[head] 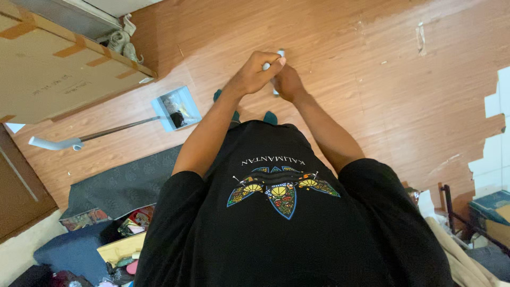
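A pale handle (279, 53) is gripped by the left hand (258, 70), closed around it, and by the right hand (287, 82) just below, above the wooden floor (372, 79).

- White handle (279, 54) – slim, rod-like, pale white/grey; only its top end + a short bit lower down show, rest hidden by the hands.
- Pose: looks roughly upright, top end toward the camera; exact tilt can't be told.
- State: gripped by both hands – left hand (258, 70) wrapped round upper part, thumb near the top; right hand (287, 82) closed on it just below, touching the left.
- Position: out in front of the torso, above the wood-pattern floor.
- Lower end out of sight, so what it's attached to can't be told.
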